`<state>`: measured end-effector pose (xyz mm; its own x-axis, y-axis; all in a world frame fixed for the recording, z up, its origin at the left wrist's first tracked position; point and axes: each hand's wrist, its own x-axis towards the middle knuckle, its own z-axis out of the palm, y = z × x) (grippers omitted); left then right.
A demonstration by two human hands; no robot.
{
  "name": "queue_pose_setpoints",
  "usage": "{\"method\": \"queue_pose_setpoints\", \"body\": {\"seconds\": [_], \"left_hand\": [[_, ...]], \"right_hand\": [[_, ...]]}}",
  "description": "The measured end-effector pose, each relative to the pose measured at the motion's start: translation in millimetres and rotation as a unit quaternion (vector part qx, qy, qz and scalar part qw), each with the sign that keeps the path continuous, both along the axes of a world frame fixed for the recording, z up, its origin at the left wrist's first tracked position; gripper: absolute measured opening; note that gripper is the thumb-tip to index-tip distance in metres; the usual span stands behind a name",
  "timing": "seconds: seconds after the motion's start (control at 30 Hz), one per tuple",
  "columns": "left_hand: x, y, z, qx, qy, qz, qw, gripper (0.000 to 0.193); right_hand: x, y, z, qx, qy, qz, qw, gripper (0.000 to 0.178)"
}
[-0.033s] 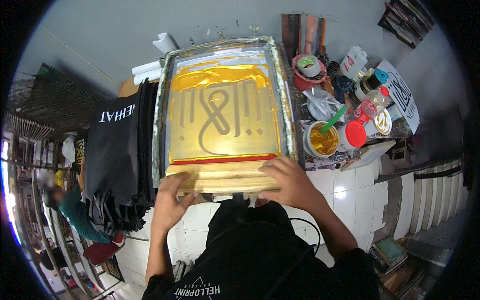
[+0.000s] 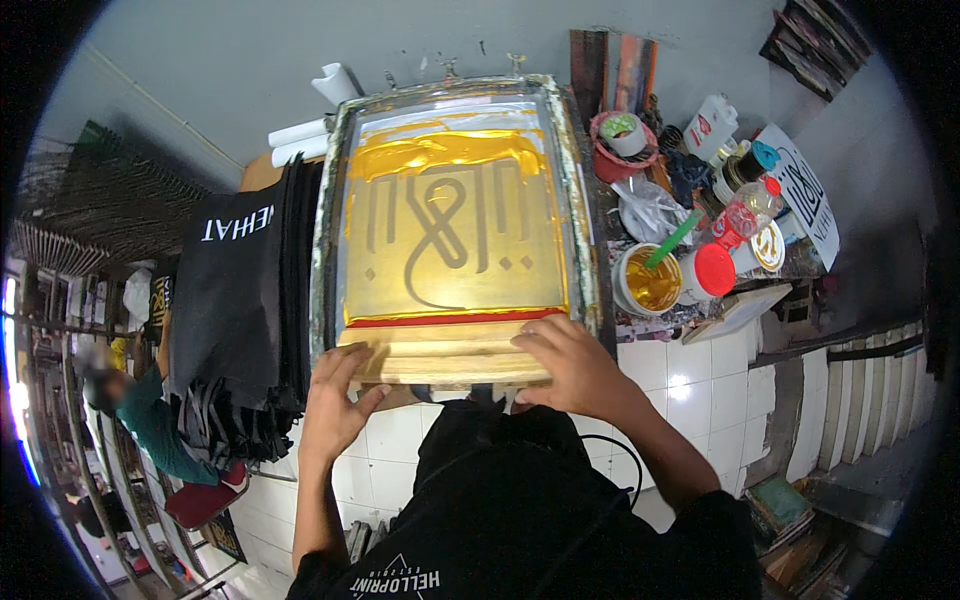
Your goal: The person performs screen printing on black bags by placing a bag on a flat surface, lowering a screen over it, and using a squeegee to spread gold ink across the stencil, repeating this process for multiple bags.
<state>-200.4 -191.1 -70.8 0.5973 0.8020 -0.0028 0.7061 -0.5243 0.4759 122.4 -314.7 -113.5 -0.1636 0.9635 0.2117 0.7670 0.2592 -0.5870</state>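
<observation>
A screen-printing frame (image 2: pixel 586 232) lies before me, its mesh coated with gold ink (image 2: pixel 440 152) that is thickest along the far side. A dark looping stencil design (image 2: pixel 443 230) shows through the middle of the mesh. Across the near end lies a wooden squeegee (image 2: pixel 440 350) with a red blade edge facing away from me. My left hand (image 2: pixel 338 395) is closed round its left end, thumb underneath. At the other end, my right hand (image 2: pixel 570 365) grips it with fingers on top. Some of the fingers are hidden behind the wood.
Black bags (image 2: pixel 232 300) with white lettering are stacked left of the frame. To the right stand a tub of gold ink (image 2: pixel 655 292) with a green stick (image 2: pixel 675 238), a red-lidded tub (image 2: pixel 713 270) and a clear bottle (image 2: pixel 742 215). Another person (image 2: pixel 160 420) is at far left.
The view has shifted slightly, so the frame and the tubs appear a little further right. Both hands keep their hold on the squeegee at the near end.
</observation>
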Motion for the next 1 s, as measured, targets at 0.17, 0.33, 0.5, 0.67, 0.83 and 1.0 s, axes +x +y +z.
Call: {"method": "queue_pose_setpoints", "body": {"seconds": [0.17,0.33,0.5,0.67,0.83,1.0], "left_hand": [[-62,-1,-25,-0.001,-0.037,0.060,0.998,0.069],[-79,9,-55,0.043,-0.098,0.086,0.991,0.104],[-87,16,-75,0.036,-0.097,0.087,0.991,0.106],[-89,24,-88,0.021,-0.092,0.074,0.993,0.104],[-94,21,-92,0.000,-0.094,0.101,0.990,0.108],[-94,19,-97,-0.029,-0.117,0.117,0.986,0.111]], "right_hand": [[-39,31,-7,-0.053,-0.153,0.073,0.984,0.047],[-54,52,7,-0.055,-0.207,-0.069,0.974,0.028],[-82,72,-4,0.014,-0.186,-0.112,0.976,0.031],[-71,81,23,0.008,-0.150,-0.157,0.976,0.032],[-69,76,37,-0.057,-0.149,-0.101,0.982,0.031],[-94,57,2,-0.086,-0.195,-0.065,0.975,0.022]]}}
